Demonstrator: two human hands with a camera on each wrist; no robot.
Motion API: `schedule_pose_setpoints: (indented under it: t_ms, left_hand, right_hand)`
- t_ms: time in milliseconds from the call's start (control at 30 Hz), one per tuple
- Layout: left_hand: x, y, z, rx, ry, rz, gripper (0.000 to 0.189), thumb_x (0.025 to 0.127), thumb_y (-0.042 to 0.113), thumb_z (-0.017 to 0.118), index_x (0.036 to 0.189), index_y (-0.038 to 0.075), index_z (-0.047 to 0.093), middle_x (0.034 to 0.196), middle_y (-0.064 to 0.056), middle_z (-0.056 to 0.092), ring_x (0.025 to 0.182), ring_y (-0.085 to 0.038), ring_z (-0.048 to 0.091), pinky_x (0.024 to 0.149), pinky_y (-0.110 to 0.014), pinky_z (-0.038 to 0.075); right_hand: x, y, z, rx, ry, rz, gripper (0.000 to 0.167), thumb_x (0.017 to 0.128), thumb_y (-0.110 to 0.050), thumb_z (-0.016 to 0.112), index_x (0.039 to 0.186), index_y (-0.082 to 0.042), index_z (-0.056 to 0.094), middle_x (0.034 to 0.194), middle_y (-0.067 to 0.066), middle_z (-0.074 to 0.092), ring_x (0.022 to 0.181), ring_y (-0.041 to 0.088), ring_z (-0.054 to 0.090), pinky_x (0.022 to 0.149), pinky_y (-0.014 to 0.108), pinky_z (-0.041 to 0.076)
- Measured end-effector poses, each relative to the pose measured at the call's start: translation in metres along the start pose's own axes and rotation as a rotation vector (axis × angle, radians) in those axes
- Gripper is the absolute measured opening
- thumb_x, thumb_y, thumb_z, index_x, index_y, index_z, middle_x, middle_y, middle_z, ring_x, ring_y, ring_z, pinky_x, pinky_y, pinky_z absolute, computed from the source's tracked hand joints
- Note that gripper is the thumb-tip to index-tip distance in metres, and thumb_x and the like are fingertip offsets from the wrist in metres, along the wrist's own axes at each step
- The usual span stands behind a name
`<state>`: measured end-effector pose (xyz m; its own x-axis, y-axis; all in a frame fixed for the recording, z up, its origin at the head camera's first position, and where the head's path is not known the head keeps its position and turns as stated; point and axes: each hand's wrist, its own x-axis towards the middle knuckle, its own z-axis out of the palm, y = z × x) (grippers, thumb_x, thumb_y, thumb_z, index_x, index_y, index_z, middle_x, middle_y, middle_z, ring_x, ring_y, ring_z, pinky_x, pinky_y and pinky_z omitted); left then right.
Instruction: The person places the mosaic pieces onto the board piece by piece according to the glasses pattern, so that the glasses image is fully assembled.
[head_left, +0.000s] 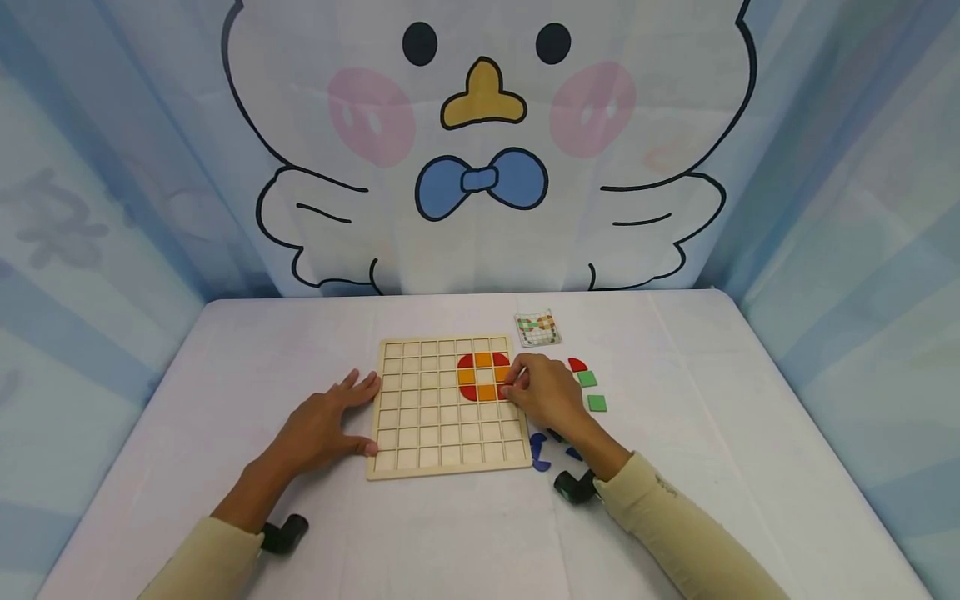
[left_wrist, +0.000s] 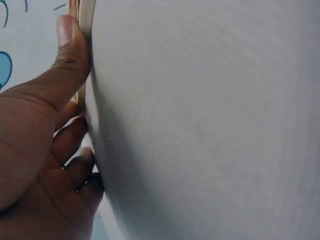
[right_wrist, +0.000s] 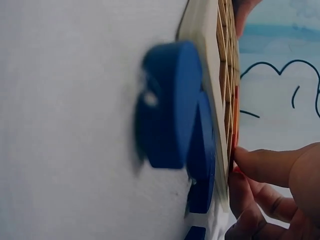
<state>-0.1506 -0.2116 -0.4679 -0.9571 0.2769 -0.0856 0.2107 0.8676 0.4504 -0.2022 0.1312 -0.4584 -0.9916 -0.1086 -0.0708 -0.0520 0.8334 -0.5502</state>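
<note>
A wooden grid board (head_left: pixel 420 417) lies on the table, with red and orange tiles set in a ring in its upper right cells. My left hand (head_left: pixel 324 421) rests along the board's left edge, fingers and thumb spread; in the left wrist view its thumb (left_wrist: pixel 67 50) lies against the board's side. Over the board's right edge, my right hand (head_left: pixel 547 390) pinches a red quarter-round tile (head_left: pixel 502 391) at the ring's lower right corner. The right wrist view shows the thumb (right_wrist: pixel 260 165) and fingertips around this red piece, partly hidden by them.
Right of the board lie green square tiles (head_left: pixel 597 403) and a red tile (head_left: pixel 577 364). Blue curved pieces (head_left: pixel 537 450) sit beside its lower right edge. A small pattern card (head_left: pixel 537 328) is behind the board. Dark wrist cameras (head_left: pixel 285 534) sit at both cuffs.
</note>
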Motion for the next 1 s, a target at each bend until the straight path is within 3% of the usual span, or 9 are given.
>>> schedule_pose_setpoints:
  t_ms: [200, 433, 667, 833, 1000]
  left_hand:
    - [0.000, -0.001, 0.000, -0.003, 0.003, 0.005, 0.109, 0.073, 0.044, 0.095, 0.163, 0.014, 0.041, 0.170, -0.010, 0.037, 0.158, -0.050, 0.031, 0.122, -0.076, 0.028]
    - [0.001, 0.001, -0.001, 0.006, -0.005, 0.004, 0.109, 0.074, 0.046, 0.093, 0.164, 0.015, 0.040, 0.171, -0.010, 0.037, 0.158, -0.049, 0.032, 0.122, -0.076, 0.029]
    - [0.001, 0.000, 0.000, 0.004, -0.004, 0.003, 0.110, 0.073, 0.047, 0.094, 0.164, 0.015, 0.041, 0.170, -0.010, 0.037, 0.158, -0.050, 0.032, 0.122, -0.076, 0.029]
    - [0.001, 0.000, 0.000, 0.005, -0.003, -0.001, 0.109, 0.073, 0.046, 0.094, 0.164, 0.016, 0.040, 0.170, -0.010, 0.037, 0.158, -0.050, 0.032, 0.122, -0.075, 0.028]
    - [0.001, 0.001, -0.001, 0.004, -0.003, -0.003, 0.109, 0.073, 0.046, 0.094, 0.163, 0.015, 0.041, 0.170, -0.010, 0.037, 0.157, -0.050, 0.032, 0.122, -0.076, 0.028]
  right_hand:
    - [0.001, 0.002, -0.003, 0.013, -0.017, -0.015, 0.012, 0.094, -0.028, 0.083, 0.092, -0.021, 0.073, 0.075, -0.002, 0.066, 0.070, 0.018, 0.060, 0.057, 0.029, 0.045]
    - [-0.001, 0.010, -0.011, 0.044, -0.005, 0.001, 0.015, 0.094, -0.032, 0.082, 0.101, -0.021, 0.075, 0.080, 0.000, 0.066, 0.071, 0.019, 0.059, 0.058, 0.029, 0.046]
    - [-0.013, 0.022, -0.024, 0.002, -0.007, 0.001, 0.014, 0.090, -0.023, 0.085, 0.101, -0.021, 0.076, 0.078, -0.001, 0.065, 0.072, 0.018, 0.059, 0.059, 0.029, 0.046]
    - [-0.023, 0.029, -0.029, 0.000, -0.059, 0.009, 0.014, 0.090, -0.021, 0.086, 0.100, -0.020, 0.076, 0.077, 0.000, 0.063, 0.068, 0.018, 0.057, 0.058, 0.029, 0.045]
    - [-0.034, 0.033, -0.032, -0.007, -0.125, -0.043, 0.017, 0.086, -0.020, 0.090, 0.097, -0.021, 0.077, 0.081, -0.004, 0.065, 0.076, 0.015, 0.058, 0.067, 0.029, 0.046]
